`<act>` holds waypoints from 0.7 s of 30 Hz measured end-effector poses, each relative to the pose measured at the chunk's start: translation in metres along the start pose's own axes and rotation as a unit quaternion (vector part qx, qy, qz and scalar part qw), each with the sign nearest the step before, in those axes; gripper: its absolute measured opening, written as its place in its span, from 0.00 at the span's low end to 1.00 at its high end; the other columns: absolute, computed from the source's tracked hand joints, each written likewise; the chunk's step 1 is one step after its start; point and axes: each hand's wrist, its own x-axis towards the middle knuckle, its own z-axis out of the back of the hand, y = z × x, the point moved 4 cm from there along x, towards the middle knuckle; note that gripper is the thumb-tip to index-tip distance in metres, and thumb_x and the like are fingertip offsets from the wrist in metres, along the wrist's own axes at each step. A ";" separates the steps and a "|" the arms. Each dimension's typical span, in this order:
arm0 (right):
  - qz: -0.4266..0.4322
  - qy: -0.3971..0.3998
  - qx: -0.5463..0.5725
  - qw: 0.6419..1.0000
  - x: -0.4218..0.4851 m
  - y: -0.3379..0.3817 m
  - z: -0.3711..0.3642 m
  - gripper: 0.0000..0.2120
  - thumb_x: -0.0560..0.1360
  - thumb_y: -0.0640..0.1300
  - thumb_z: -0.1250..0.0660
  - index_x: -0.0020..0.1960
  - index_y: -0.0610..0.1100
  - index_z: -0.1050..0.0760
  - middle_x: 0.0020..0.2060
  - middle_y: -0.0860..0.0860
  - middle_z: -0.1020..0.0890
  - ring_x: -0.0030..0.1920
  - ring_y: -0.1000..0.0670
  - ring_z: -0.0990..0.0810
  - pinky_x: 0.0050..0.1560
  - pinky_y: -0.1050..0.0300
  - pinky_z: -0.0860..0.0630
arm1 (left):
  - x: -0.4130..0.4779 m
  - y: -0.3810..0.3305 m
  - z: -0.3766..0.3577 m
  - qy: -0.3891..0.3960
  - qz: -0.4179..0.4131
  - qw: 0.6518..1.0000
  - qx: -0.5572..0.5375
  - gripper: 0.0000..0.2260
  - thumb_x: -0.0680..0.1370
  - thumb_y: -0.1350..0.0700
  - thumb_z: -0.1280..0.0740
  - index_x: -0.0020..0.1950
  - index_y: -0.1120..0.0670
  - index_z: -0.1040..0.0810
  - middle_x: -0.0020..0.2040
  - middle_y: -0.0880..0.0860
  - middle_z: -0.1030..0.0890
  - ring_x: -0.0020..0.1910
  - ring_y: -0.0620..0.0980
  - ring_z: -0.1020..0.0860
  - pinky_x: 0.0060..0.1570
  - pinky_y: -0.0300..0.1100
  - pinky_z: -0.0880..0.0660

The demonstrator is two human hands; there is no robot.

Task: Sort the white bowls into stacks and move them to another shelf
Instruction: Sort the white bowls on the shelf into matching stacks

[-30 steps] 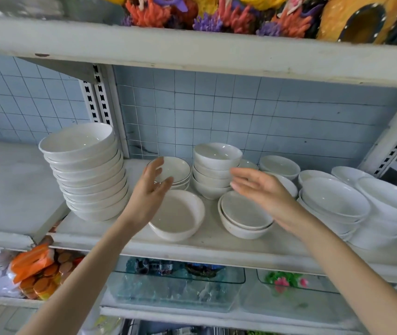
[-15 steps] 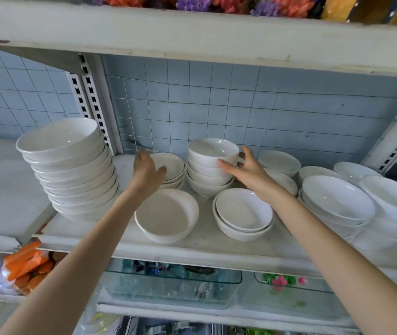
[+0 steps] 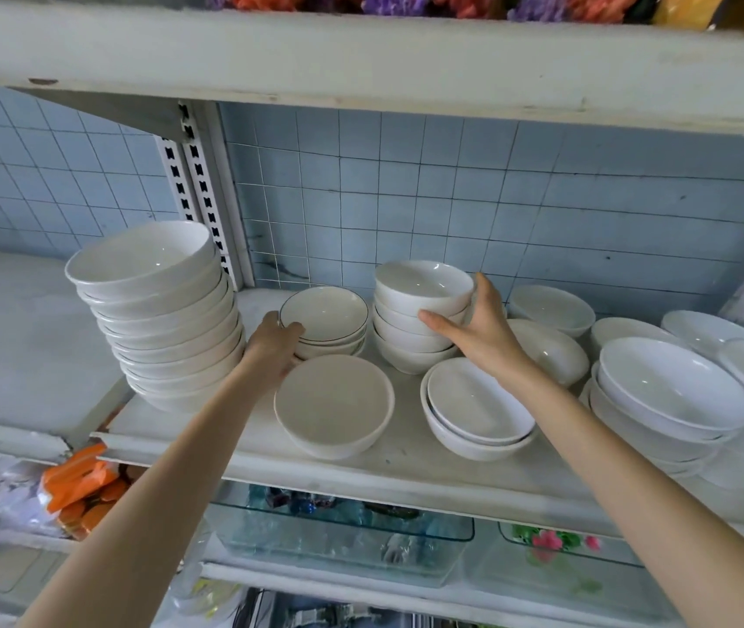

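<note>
On the shelf (image 3: 406, 466), near its tiled back, my right hand (image 3: 481, 333) grips the small bowl stack (image 3: 424, 285), thumb across the front and fingers curled round behind the top bowl. My left hand (image 3: 270, 351) holds the rimmed dishes (image 3: 324, 312) just beside that stack, thumb over their edge, other fingers hidden. A lone bowl (image 3: 333, 405) sits in front, and a tall stack (image 3: 157, 305) stands to the left.

Left arm (image 3: 189, 469) and right arm (image 3: 610, 469) both bare from the frame's lower edge to the wrists; left grip (image 3: 272, 351) and right grip (image 3: 478, 330) bare as well, slim-fingered.
</note>
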 end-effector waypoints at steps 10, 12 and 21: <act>0.290 0.129 -0.192 0.929 -0.032 0.046 -0.060 0.22 0.77 0.48 0.35 0.68 0.42 0.31 0.67 0.49 0.28 0.66 0.50 0.31 0.65 0.54 0.33 | 0.005 0.006 0.003 0.060 -0.138 0.987 0.057 0.45 0.66 0.48 0.22 0.74 0.57 0.44 0.65 0.52 0.30 0.62 0.52 0.28 0.54 0.41 0.28; 0.250 0.169 -0.196 0.933 -0.023 0.041 -0.077 0.20 0.77 0.46 0.35 0.67 0.41 0.30 0.66 0.48 0.27 0.65 0.48 0.28 0.63 0.54 0.31 | 0.006 0.007 0.003 0.067 -0.145 0.985 0.061 0.47 0.64 0.47 0.21 0.74 0.56 0.44 0.66 0.52 0.29 0.64 0.52 0.29 0.59 0.44 0.29; 0.209 0.240 -0.333 0.887 0.007 0.027 -0.117 0.06 0.76 0.33 0.39 0.48 0.36 0.24 0.47 0.42 0.23 0.49 0.41 0.24 0.49 0.49 0.28 | 0.000 0.007 0.004 0.059 -0.166 0.984 0.003 0.35 0.64 0.50 0.20 0.64 0.51 0.35 0.55 0.48 0.24 0.53 0.49 0.25 0.47 0.38 0.31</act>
